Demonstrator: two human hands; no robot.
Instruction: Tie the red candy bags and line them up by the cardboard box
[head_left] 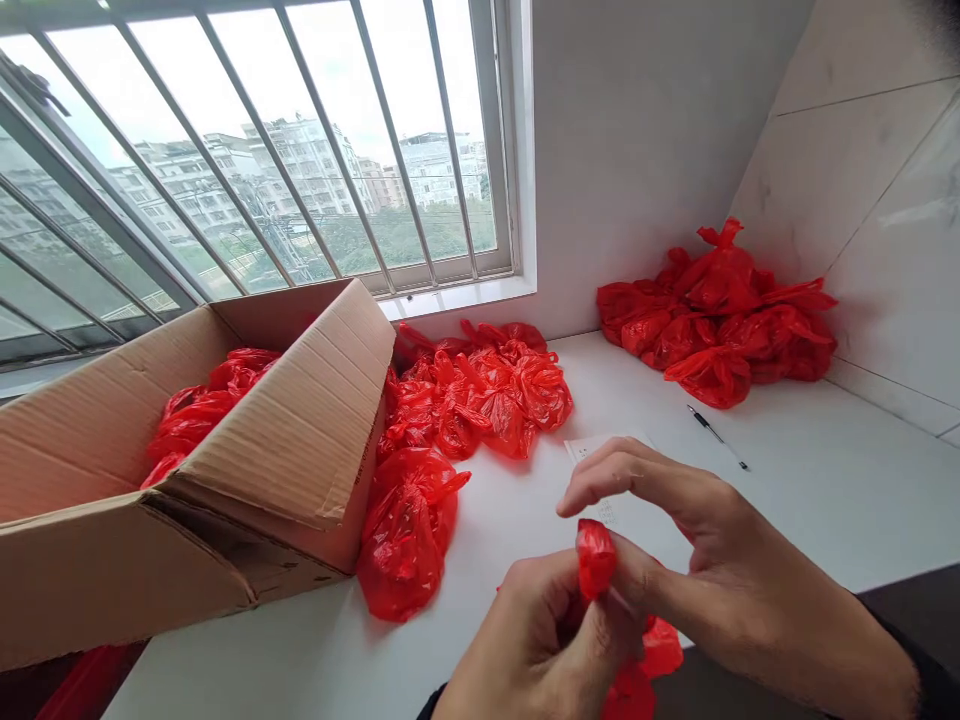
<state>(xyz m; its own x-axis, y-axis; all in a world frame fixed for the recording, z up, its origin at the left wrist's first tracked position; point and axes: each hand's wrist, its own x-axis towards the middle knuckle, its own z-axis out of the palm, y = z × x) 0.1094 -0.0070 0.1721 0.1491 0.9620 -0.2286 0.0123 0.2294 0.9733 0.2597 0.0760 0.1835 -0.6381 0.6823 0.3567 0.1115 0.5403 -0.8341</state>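
Note:
A small red plastic bag (596, 560) is held between both hands at the bottom centre. My left hand (536, 640) is closed around its lower part, fingers curled. My right hand (697, 560) pinches the bag's top with thumb and a finger, while the forefinger sticks out above. More of the red bag (656, 650) hangs below the hands. A white paper slip (592, 447) lies on the white counter (825, 480) just behind my right hand.
An open cardboard box (300, 440) holding red bags (202, 410) stands at the left. Tied red bags lie beside it (409, 530), in a heap by the window (480, 390), and in another heap at the far right corner (720, 320). A pen (716, 435) lies nearby.

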